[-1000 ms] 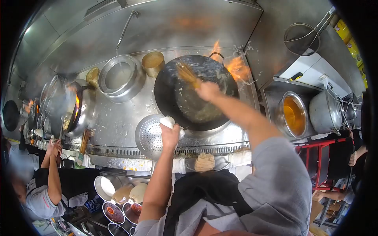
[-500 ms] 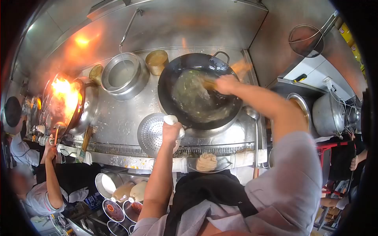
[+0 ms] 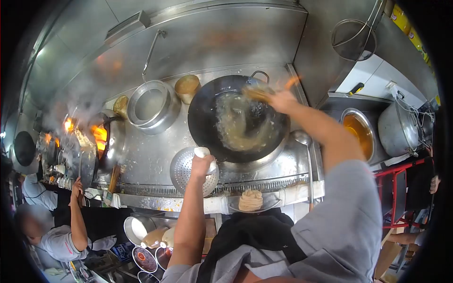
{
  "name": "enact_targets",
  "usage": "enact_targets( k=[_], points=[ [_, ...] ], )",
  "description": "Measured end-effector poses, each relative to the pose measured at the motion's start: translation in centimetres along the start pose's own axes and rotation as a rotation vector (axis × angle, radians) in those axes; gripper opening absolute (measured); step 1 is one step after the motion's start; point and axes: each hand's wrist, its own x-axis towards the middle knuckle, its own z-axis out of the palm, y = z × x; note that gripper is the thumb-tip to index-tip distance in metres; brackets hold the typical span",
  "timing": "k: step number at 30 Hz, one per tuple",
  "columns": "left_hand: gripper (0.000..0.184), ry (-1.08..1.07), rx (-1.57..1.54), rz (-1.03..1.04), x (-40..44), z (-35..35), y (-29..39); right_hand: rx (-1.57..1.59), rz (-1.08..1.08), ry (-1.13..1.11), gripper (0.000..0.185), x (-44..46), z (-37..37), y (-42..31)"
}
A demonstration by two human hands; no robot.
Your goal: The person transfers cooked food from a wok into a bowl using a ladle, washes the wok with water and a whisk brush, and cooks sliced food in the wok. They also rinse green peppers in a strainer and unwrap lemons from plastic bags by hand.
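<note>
The brush (image 3: 255, 93) had moved from the middle of the wok (image 3: 203, 118) to its far wall — the liquid (image 3: 238, 139) swirled below, so scrubbing seemed to have shifted outward. The right hand (image 3: 283, 101) was closed round the brush; the left (image 3: 202, 166) was curled round a white cloth (image 3: 202, 152) at the near rim, over the strainer (image 3: 179, 170). Lettering on the blue pack (image 3: 123, 251) was unreadable.

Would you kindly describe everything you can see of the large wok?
The wok is round and dark, apparently metal, with a looped handle at its far rim. It sits on the steel stove, cloudy liquid inside. The right hand holds a blurred brush over it; the left hand holds a white cloth by its near rim, contact unclear.
</note>
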Motion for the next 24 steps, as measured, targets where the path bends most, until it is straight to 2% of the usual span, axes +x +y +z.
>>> enact_targets(
  k=[1, 2, 4, 6, 7, 10, 12, 13, 14, 16, 18, 20, 22, 24],
  points=[
    [0.030, -0.065, -0.074, -0.098, -0.1, -0.3, 0.4, 0.149, 0.212, -0.147, 0.034, 2.4, -1.1, -3.3],
    [0.029, -0.132, -0.147, -0.195, -0.2, -0.5, 0.9, 0.193, 0.181, -0.109, 0.036, 2.9, -1.3, -7.4],
    [0.027, -0.103, -0.166, -0.273, -0.1, -0.3, 1.4, 0.547, 0.317, -0.074, 0.042, 1.6, 0.0, -14.8],
    [0.024, 0.015, -0.053, -0.210, -0.2, 0.7, 1.6, 0.689, 0.189, -0.080, 0.048, -1.3, 1.0, -18.9],
    [0.023, 0.024, -0.037, -0.177, -0.5, 0.9, 1.3, 0.700, 0.199, -0.083, 0.048, -2.3, 1.4, -18.7],
    [0.027, -0.033, 0.002, -0.112, -1.4, 0.7, -0.8, 0.784, -0.142, -0.176, 0.052, -7.1, 1.8, -15.0],
    [0.026, 0.090, -0.019, 0.027, -3.9, 0.9, -1.7, 0.799, -0.118, -0.245, 0.047, -13.8, -2.2, -11.0],
    [0.024, 0.148, -0.011, 0.064, -4.9, 0.7, -2.1, 0.846, -0.134, -0.186, 0.045, -16.3, -1.1, -8.9],
    [0.025, 0.162, 0.091, 0.083, -5.7, 0.2, -2.1, 0.968, -0.107, -0.189, 0.044, -19.1, -1.2, -6.7],
    [0.021, 0.135, 0.081, 0.161, -7.5, -0.4, -0.7, 1.164, 0.050, -0.150, 0.045, -24.1, -0.4, -3.4],
    [0.031, 0.199, 0.143, 0.119, -7.2, -1.1, 0.8, 1.230, 0.136, -0.130, 0.046, -28.0, 1.2, -1.3],
    [0.026, 0.170, 0.194, 0.137, -8.0, -0.5, 3.7, 1.345, 0.293, 0.104, 0.045, -30.5, 4.5, -0.2],
    [0.027, 0.192, 0.203, 0.153, -7.6, -0.2, 4.4, 1.355, 0.475, 0.127, 0.046, -32.7, 4.6, -0.7],
    [0.028, 0.185, 0.214, 0.179, -7.1, -0.3, 4.7, 1.472, 0.523, 0.201, 0.046, -34.0, 7.4, -1.0]
  ],
)
